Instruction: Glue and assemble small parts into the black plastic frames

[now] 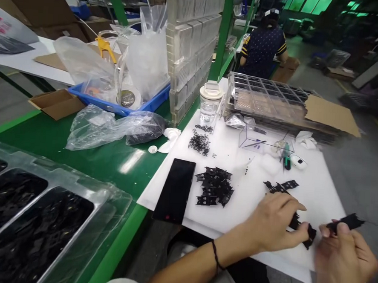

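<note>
At the far left, black parts are being held in a clear compartment tray (pixel 55 180) lying on the green bench (pixel 79 152), with a crumpled plastic bag (pixel 109 128) and a blue bin (pixel 114 107) being kept behind it. Further right, a white board (pixel 248 162) is being used as the work surface: a dark phone (pixel 175 189) is lying near its left edge, a heap of small black springs (pixel 200 142) is sitting above it, and a pile of flat black brackets (pixel 214 186) is resting just right of the phone. A lidded clear jar (pixel 209 102) and stacked clear trays (pixel 268 97) are being kept at the back of the board, where another person's back (pixel 263 45) is being seen beyond. The left hand (pixel 275 223) is being closed around a black bracket (pixel 301 231), fingers curled over it and thumb pressed beneath, just over the board's near edge. A few loose brackets (pixel 280 186) are lying just above that hand. At the far right, the right hand (pixel 343 257) is pinching a second black bracket (pixel 347 221) between thumb and fingertips, close to the first but not touching it.
</note>
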A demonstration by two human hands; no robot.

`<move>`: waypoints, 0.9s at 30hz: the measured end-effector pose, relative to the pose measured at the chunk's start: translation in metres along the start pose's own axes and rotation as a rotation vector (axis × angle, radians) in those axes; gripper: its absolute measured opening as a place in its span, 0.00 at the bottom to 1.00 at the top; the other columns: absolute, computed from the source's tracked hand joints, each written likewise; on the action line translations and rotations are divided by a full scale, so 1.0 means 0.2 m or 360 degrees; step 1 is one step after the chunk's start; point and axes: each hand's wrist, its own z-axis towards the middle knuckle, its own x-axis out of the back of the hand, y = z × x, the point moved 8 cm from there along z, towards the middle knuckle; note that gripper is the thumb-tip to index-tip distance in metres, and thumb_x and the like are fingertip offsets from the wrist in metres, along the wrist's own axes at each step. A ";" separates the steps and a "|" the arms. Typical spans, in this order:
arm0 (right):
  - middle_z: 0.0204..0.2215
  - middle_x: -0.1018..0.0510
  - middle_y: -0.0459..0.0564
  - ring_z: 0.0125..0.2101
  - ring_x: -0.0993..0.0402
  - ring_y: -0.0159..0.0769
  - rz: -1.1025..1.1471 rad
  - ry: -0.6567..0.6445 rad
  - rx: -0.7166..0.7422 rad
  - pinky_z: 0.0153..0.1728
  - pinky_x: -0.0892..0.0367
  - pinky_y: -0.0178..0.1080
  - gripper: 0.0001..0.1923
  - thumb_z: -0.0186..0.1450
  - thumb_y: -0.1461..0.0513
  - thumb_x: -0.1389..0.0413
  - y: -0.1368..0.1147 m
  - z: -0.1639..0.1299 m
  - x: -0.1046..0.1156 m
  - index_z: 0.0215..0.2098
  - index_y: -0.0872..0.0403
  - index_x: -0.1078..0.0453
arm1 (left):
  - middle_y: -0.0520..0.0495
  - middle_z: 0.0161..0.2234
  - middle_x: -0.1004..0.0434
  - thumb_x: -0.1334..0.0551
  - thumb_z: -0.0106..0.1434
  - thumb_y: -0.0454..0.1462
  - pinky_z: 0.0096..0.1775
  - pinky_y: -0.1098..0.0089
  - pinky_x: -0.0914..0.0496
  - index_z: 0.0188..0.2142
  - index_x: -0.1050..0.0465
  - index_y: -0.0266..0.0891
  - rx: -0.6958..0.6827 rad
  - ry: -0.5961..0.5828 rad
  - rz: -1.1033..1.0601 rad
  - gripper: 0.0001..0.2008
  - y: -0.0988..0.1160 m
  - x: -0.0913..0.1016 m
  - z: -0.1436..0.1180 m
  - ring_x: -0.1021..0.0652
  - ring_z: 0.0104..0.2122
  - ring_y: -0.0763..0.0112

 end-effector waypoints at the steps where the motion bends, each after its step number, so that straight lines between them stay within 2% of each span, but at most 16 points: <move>1: 0.20 0.32 0.42 0.20 0.37 0.30 -0.0011 -0.0025 0.0024 0.24 0.38 0.37 0.21 0.53 0.51 0.28 -0.02 -0.02 -0.02 0.23 0.52 0.33 | 0.34 0.42 0.18 0.38 0.66 0.38 0.49 0.57 0.23 0.47 0.23 0.28 0.0021 0.0018 -0.0042 0.15 0.00 0.02 0.00 0.19 0.44 0.55; 4: 0.18 0.32 0.40 0.18 0.38 0.29 -0.0130 -0.0199 0.0065 0.22 0.39 0.35 0.16 0.63 0.50 0.33 -0.10 -0.08 -0.09 0.32 0.54 0.27 | 0.34 0.40 0.18 0.33 0.65 0.41 0.47 0.57 0.24 0.47 0.23 0.28 0.0087 0.0057 -0.0212 0.17 0.00 0.06 0.01 0.20 0.41 0.56; 7: 0.19 0.28 0.42 0.18 0.34 0.30 -0.0332 -0.0561 -0.0015 0.21 0.38 0.33 0.13 0.65 0.54 0.33 -0.14 -0.14 -0.21 0.37 0.57 0.23 | 0.41 0.36 0.21 0.32 0.65 0.42 0.40 0.64 0.24 0.51 0.24 0.30 0.0185 0.0062 -0.0435 0.20 -0.01 0.08 0.02 0.22 0.34 0.64; 11: 0.19 0.29 0.44 0.22 0.33 0.31 -0.0376 -0.1086 -0.0153 0.24 0.35 0.32 0.16 0.71 0.53 0.39 -0.18 -0.18 -0.39 0.31 0.56 0.25 | 0.47 0.31 0.26 0.36 0.69 0.39 0.37 0.67 0.29 0.49 0.22 0.34 0.0450 0.0149 -0.0673 0.12 -0.08 0.12 0.04 0.26 0.30 0.69; 13: 0.20 0.30 0.44 0.23 0.33 0.31 -0.0323 -0.1303 -0.0220 0.26 0.35 0.33 0.19 0.73 0.52 0.43 -0.20 -0.19 -0.46 0.28 0.55 0.28 | 0.48 0.31 0.28 0.35 0.69 0.39 0.39 0.66 0.30 0.45 0.21 0.35 0.0597 0.0200 -0.0765 0.10 -0.11 0.14 0.05 0.26 0.32 0.68; 16: 0.21 0.31 0.44 0.22 0.34 0.30 -0.0200 -0.1568 -0.0337 0.27 0.35 0.33 0.20 0.75 0.52 0.46 -0.23 -0.19 -0.54 0.29 0.54 0.30 | 0.47 0.31 0.29 0.34 0.69 0.40 0.38 0.66 0.31 0.40 0.19 0.34 0.0781 0.0191 -0.0908 0.10 -0.13 0.16 0.05 0.27 0.32 0.68; 18: 0.22 0.31 0.43 0.22 0.34 0.29 -0.0110 -0.1705 -0.0410 0.26 0.35 0.33 0.18 0.76 0.52 0.47 -0.24 -0.20 -0.58 0.32 0.54 0.29 | 0.46 0.33 0.30 0.36 0.70 0.42 0.35 0.67 0.32 0.39 0.17 0.34 0.0871 0.0161 -0.1004 0.12 -0.13 0.16 0.04 0.27 0.31 0.68; 21: 0.23 0.30 0.43 0.21 0.34 0.28 -0.0005 -0.1848 -0.0490 0.26 0.36 0.33 0.17 0.76 0.53 0.47 -0.22 -0.21 -0.62 0.34 0.55 0.28 | 0.46 0.36 0.31 0.38 0.72 0.44 0.33 0.68 0.33 0.44 0.16 0.36 0.0971 0.0170 -0.1113 0.15 -0.13 0.15 0.01 0.28 0.31 0.70; 27: 0.22 0.30 0.43 0.19 0.32 0.27 0.0107 -0.1989 -0.0556 0.24 0.36 0.33 0.21 0.76 0.54 0.46 -0.11 -0.19 -0.67 0.27 0.56 0.30 | 0.50 0.29 0.37 0.40 0.73 0.46 0.30 0.69 0.39 0.48 0.17 0.36 0.1097 0.0292 -0.1158 0.18 -0.20 0.11 -0.08 0.34 0.27 0.72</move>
